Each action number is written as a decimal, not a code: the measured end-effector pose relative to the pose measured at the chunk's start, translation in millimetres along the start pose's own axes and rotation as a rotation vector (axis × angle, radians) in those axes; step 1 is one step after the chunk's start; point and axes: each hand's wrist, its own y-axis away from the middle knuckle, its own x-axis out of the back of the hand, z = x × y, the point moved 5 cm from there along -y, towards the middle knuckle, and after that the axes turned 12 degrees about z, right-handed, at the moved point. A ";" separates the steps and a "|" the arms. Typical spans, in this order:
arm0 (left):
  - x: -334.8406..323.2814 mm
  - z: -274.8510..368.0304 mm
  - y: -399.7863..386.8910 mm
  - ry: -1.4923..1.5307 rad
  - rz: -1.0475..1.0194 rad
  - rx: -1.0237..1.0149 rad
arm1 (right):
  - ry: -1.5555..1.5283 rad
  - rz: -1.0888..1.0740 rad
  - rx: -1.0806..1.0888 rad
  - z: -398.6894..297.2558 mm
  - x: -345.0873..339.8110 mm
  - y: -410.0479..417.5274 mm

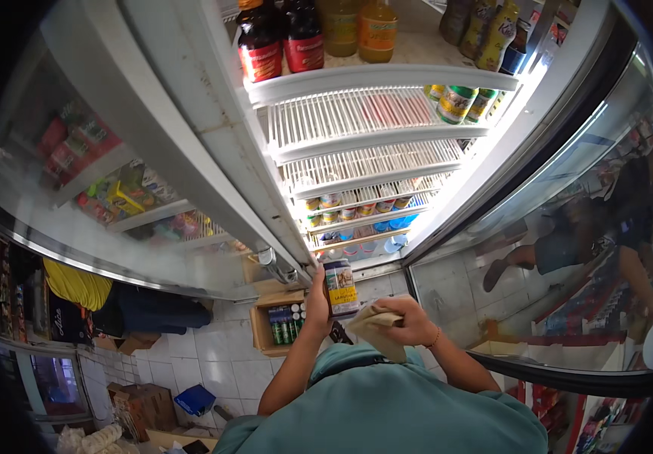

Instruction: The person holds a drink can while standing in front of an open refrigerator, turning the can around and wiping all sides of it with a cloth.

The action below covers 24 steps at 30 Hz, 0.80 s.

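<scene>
My left hand [319, 303] grips a dark drink can [340, 288] with a yellow band and a picture on its label. The can is tilted, its printed side facing up toward me. Just to the right of it, my right hand [409, 322] clutches a folded beige cloth [375, 326]. The cloth hangs down in front of my green shirt, close to the can's lower end. Both hands are before an open display refrigerator, whose wire shelf [349, 116] is lit from the side. Several green and yellow cans [457, 104] stand at that shelf's right end.
Dark bottles with red labels [261, 54] and orange drink bottles [377, 31] occupy the top shelf. The open glass door [531, 227] spans the right. On the tiled floor is an open carton [270, 335] of green cans. A person in a yellow top [77, 284] is at left.
</scene>
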 end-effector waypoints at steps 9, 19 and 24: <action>-48.6 -52.3 9.3 -0.095 0.056 0.079 | 0.288 0.177 0.271 0.4 35.5 -34.7; -81.4 -10.8 -6.7 0.103 0.031 -0.061 | -0.070 -0.198 0.136 -22.6 69.0 -8.4; -88.6 -26.2 3.1 0.067 0.078 -0.105 | 0.097 0.099 0.297 -25.3 100.4 -31.9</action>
